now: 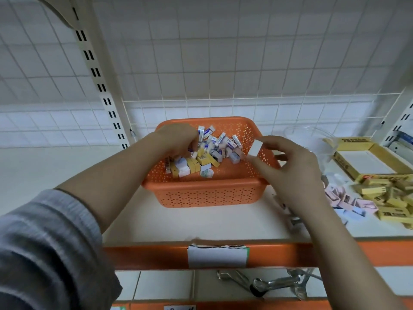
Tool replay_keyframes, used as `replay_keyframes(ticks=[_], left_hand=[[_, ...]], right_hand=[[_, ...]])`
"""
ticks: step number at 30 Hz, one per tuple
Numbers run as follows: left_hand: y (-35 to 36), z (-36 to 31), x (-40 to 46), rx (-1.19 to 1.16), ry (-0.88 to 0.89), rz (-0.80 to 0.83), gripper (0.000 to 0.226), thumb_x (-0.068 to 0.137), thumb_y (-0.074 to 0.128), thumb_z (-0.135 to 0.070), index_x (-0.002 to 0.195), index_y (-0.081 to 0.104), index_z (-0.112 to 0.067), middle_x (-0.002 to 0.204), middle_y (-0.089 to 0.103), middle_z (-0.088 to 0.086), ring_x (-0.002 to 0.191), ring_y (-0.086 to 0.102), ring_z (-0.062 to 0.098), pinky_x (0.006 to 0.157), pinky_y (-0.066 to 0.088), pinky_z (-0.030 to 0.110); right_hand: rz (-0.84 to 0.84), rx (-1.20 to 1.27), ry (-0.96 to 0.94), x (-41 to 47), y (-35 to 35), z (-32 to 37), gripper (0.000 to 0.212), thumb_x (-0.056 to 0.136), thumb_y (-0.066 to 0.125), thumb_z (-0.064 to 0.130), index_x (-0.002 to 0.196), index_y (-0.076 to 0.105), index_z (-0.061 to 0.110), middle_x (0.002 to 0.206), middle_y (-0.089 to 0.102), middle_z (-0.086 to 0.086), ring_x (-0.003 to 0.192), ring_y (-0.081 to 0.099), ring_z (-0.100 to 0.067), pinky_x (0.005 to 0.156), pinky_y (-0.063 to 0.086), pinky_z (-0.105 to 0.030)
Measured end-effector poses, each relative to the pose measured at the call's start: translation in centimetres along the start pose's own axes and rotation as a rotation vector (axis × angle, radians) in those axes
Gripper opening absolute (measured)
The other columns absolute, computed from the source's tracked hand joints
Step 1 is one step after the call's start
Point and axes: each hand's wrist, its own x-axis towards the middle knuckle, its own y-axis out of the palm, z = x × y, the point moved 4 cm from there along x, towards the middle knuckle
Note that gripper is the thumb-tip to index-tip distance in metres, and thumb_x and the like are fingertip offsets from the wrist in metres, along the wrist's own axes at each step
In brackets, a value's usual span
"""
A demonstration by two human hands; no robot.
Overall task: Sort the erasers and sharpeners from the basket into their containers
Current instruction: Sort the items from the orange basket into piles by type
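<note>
Orange basket set centrally on the white shelf, within reach of both hands; small boxed items heaped in its left and middle part, probably for picking from above. Left hand lowered into the heap, fingers curled down among the boxes; whether anything is actually pinched cannot be told, fingertips being buried. Right hand raised over the basket's right rim, pinching one white block between thumb and fingertips, other fingers loosely spread, apparently lifted for transfer rightward. Clear tub and open yellow box placed to the right as likely destinations; sorted yellow packs and pink packs lying loose nearby. Printing on packs too blurred to separate erasers from sharpeners. Items under the right forearm partly hidden. Yellow box cut off at frame edge.
</note>
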Motion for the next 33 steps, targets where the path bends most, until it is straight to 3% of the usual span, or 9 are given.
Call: replay_keyframes(ticks=[4,7,9,12,15,20,24,28,33], left_hand=[[-2.9,-1.5,-1.4,0.007,-0.014,-0.184,0.026,0.084,0.067,-0.03,0.11,0.064,-0.025,0.111,0.061,-0.002,0.1,0.056,0.019,0.073,0.045,0.029],[-4.8,-3.1,-2.8,-0.137,-0.015,-0.328,0.027,0.084,0.067,-0.028,0.11,0.066,-0.025,0.111,0.062,-0.004,0.102,0.055,0.016,0.076,0.043,0.028],[-5.4,-4.3,-3.4,-0.24,0.003,-0.36,0.026,0.083,0.068,-0.028,0.109,0.067,-0.023,0.108,0.064,-0.004,0.098,0.055,0.013,0.077,0.045,0.028],[-5.6,-6.0,-4.0,-0.341,0.035,-0.387,0.025,0.084,0.066,-0.028,0.108,0.068,-0.021,0.106,0.065,-0.003,0.095,0.054,0.011,0.076,0.044,0.026],[-5.6,-7.1,-4.8,-0.476,0.052,-0.481,0.022,0.084,0.067,-0.022,0.105,0.07,-0.016,0.102,0.068,0.002,0.09,0.058,0.014,0.078,0.045,0.026],[-4.9,-9.0,-5.9,-0.616,0.143,-0.624,0.018,0.082,0.069,-0.017,0.099,0.073,-0.013,0.091,0.069,0.004,0.083,0.058,0.017,0.074,0.043,0.028],[-4.0,-10.1,-5.9,-0.636,0.158,-0.636,0.026,0.085,0.066,-0.027,0.109,0.07,-0.018,0.101,0.067,-0.003,0.088,0.053,0.006,0.076,0.031,0.013],[-3.5,-11.1,-5.7,-0.676,0.22,-0.617,0.03,0.087,0.063,-0.026,0.116,0.066,-0.017,0.108,0.067,0.0,0.091,0.049,0.002,0.082,0.032,0.015],[-3.9,-12.1,-5.1,-0.692,0.252,-0.661,0.03,0.087,0.063,-0.027,0.115,0.067,-0.016,0.108,0.067,0.0,0.091,0.045,0.0,0.077,0.029,-0.001]], right_hand=[[-0.094,0.053,0.035,-0.7,-2.1,-0.9,0.026,0.075,0.076,0.027,0.093,0.063,0.04,0.087,0.06,0.031,0.087,0.056,0.016,0.078,0.044,-0.006],[-0.155,0.026,0.131,-1.1,-3.4,-2.6,0.026,0.076,0.077,0.025,0.095,0.064,0.037,0.085,0.058,0.03,0.083,0.056,0.016,0.075,0.044,-0.005],[-0.162,0.0,0.201,-1.3,-4.0,-3.4,0.027,0.076,0.076,0.025,0.1,0.065,0.033,0.086,0.057,0.028,0.081,0.058,0.007,0.078,0.046,-0.013],[-0.157,-0.039,0.265,-1.6,-4.5,-4.4,0.034,0.077,0.075,0.025,0.11,0.066,0.025,0.091,0.058,0.018,0.083,0.058,-0.01,0.075,0.043,-0.021],[-0.163,-0.098,0.302,-1.9,-5.2,-5.9,0.038,0.079,0.073,0.025,0.117,0.064,0.021,0.105,0.064,0.005,0.096,0.061,-0.017,0.083,0.045,-0.027],[-0.15,-0.267,0.331,-2.0,-5.9,-8.6,0.044,0.084,0.067,0.022,0.125,0.059,0.012,0.124,0.058,-0.011,0.108,0.057,-0.022,0.083,0.037,-0.021],[-0.103,-0.347,0.402,-0.8,-5.7,-9.4,0.048,0.084,0.066,0.023,0.129,0.057,0.008,0.118,0.061,-0.015,0.111,0.056,-0.026,0.084,0.038,-0.025],[-0.088,-0.398,0.472,-0.4,-5.2,-9.9,0.046,0.082,0.069,0.025,0.125,0.059,0.01,0.108,0.066,-0.013,0.101,0.06,-0.026,0.079,0.041,-0.026],[-0.109,-0.405,0.496,-0.6,-5.5,-10.1,0.045,0.082,0.068,0.026,0.124,0.06,0.012,0.114,0.065,-0.01,0.105,0.059,-0.024,0.084,0.042,-0.028]])
